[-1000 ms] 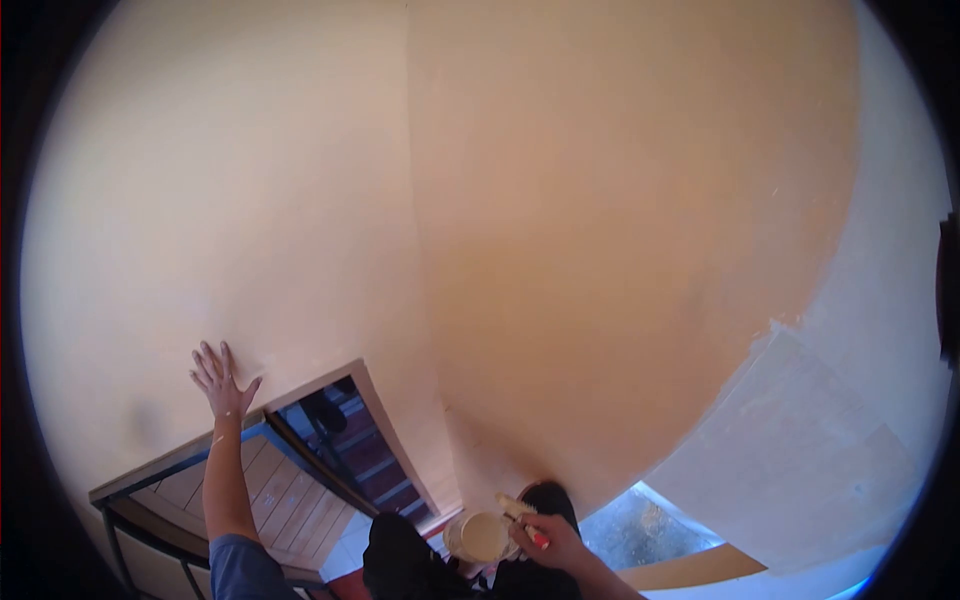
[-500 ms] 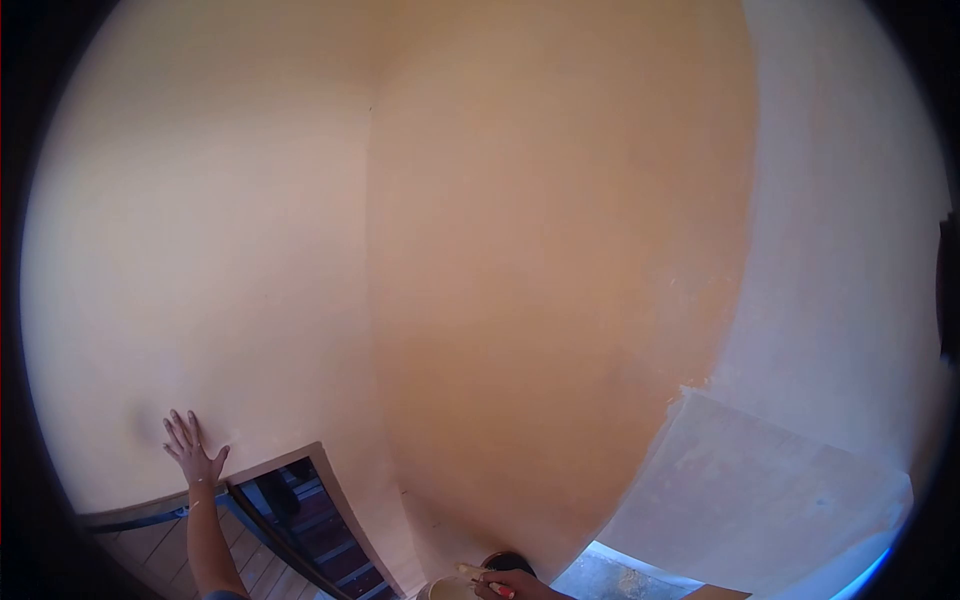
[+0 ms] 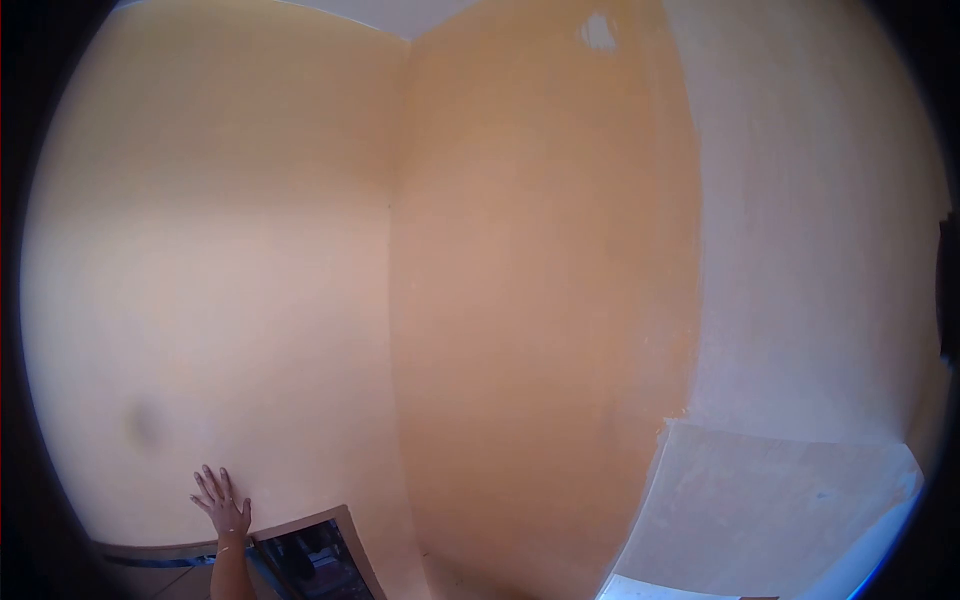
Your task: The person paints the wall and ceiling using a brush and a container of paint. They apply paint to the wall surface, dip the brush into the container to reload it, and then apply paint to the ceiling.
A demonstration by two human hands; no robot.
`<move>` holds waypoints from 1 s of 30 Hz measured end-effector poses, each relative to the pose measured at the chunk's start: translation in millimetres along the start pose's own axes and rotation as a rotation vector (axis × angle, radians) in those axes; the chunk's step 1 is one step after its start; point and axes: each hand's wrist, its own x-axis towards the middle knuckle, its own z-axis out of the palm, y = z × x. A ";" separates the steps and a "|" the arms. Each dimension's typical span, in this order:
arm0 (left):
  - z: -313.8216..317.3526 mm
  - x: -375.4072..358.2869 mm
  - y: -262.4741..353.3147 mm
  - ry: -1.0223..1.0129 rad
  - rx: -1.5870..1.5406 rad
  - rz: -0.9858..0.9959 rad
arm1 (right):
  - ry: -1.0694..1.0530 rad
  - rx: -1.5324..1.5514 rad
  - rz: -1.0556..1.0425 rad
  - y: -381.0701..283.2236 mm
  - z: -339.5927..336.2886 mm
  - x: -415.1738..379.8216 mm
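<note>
My left hand (image 3: 225, 507) rests with its fingers spread on the light orange wall (image 3: 250, 300) at the lower left, just above a dark-framed opening (image 3: 315, 562). The hand holds nothing. My right hand is out of view. Beyond the corner, the adjoining wall (image 3: 540, 300) has an orange coat with an uneven right edge and a pale patch (image 3: 600, 32) near its top.
To the right of the orange coat the wall is pale (image 3: 800, 220). A pale, flat panel (image 3: 770, 505) with a bright lower edge is at the lower right. A strip of ceiling (image 3: 400, 12) shows at the top.
The view has tilted up, so the ceiling and the pale patch now show. My left hand appears lower in view. My right hand, the container and the brush-like tool have left the frame.
</note>
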 end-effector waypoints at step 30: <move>33.9 14.9 -11.6 0.388 0.136 0.197 | -0.238 0.079 0.402 -20.0 5.8 22.6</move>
